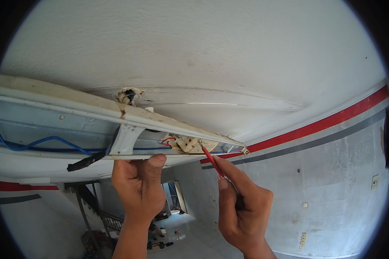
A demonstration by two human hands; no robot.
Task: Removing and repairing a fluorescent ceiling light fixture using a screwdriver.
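Overhead runs a long white light fixture housing [43,97], its trough uncovered toward me. My left hand [141,185] grips the housing's lower edge from below, thumb up against it and the other fingers partly hidden. Between thumb and fingers of my right hand [246,205] is a slim red screwdriver [212,161]. Its tip meets a yellowed box-like fitting [188,143] inside the trough; whether it sits in a screw is too small to tell. Red wire [166,140] loops at that fitting's left side. A blue wire [43,140] lies along the trough, beside a white bracket [126,139].
A dark, stick-like end [86,161] pokes out below the bracket. Above the housing, the ceiling has a ragged hole [129,96] with dark wire in it. Far below are a stair railing [112,222], a doorway [174,196], and things on the floor. The wall carries a red stripe [324,122].
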